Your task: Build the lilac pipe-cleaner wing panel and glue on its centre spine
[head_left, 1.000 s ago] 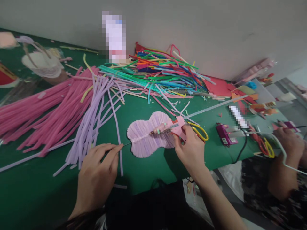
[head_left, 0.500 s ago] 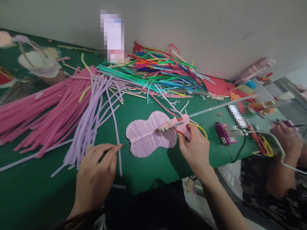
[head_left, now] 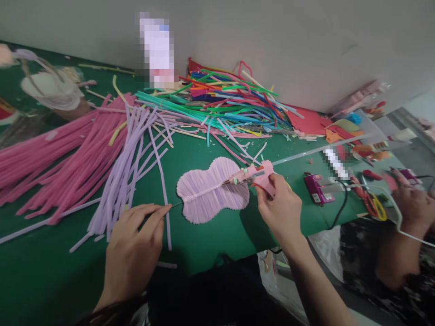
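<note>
My left hand (head_left: pixel 139 244) pinches a thin dark wire stem (head_left: pixel 177 204) that runs into the left end of a lilac piece made of pipe cleaners (head_left: pixel 200 208). The piece is wavy-edged, narrower at its waist, and has a ridge along its middle with a glossy strip of glue on the left part. Wrapped round the handle of a pink hot glue gun (head_left: pixel 263 177) is my right hand (head_left: pixel 283 203). The gun's nozzle points left and meets the ridge, near the middle of the piece. A long clear glue stick (head_left: pixel 306 154) sticks out behind the gun.
Pink pipe cleaners (head_left: pixel 78 158) and lilac ones (head_left: pixel 118 167) lie on the green table (head_left: pixel 210 244) to the left. A multicoloured heap (head_left: pixel 231 99) lies by the wall. A purple power adapter (head_left: pixel 317 188) with cables stands right; beyond it are a co-worker's hands (head_left: pixel 413 203).
The glue gun has moved slightly right along the ridge, with my right hand. My left hand keeps its pinch on the wire stem.
</note>
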`<state>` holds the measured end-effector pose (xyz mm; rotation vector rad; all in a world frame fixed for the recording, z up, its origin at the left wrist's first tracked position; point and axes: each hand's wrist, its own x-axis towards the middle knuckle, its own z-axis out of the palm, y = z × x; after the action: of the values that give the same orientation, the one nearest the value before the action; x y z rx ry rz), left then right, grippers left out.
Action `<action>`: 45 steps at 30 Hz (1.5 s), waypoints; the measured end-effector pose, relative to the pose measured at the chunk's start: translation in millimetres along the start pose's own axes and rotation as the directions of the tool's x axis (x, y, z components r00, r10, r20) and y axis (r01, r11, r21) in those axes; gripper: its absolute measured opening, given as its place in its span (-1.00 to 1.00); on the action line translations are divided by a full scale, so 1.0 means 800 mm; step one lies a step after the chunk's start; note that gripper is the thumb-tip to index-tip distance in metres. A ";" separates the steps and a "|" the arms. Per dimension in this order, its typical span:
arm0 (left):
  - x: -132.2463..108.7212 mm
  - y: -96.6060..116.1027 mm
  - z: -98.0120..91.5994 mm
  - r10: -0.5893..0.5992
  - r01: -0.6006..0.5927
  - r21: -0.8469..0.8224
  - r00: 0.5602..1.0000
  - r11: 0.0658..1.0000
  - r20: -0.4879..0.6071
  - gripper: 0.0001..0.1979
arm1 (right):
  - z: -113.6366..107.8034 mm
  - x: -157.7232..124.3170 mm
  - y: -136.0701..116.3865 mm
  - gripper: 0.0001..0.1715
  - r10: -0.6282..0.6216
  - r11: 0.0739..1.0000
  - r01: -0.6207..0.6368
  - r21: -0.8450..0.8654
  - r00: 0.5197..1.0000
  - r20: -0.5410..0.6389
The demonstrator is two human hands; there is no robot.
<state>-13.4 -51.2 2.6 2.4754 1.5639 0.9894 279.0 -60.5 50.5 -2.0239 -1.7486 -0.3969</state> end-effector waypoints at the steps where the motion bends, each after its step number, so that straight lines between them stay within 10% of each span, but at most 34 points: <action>1: 0.000 0.000 0.000 0.004 -0.004 -0.001 1.000 1.000 0.000 -0.79 | 0.000 0.000 0.001 -0.73 0.002 1.000 -0.002 0.000 1.000 -0.003; 45: -0.002 -0.004 -0.001 0.018 -0.018 -0.025 1.000 1.000 -0.015 -0.75 | -0.016 0.011 0.030 -0.56 0.167 0.966 -0.190 -0.176 0.977 -0.134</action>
<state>-16.8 -51.6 1.4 2.4756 1.5262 1.0261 305.0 -61.8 62.4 -2.2182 -1.4915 -0.6302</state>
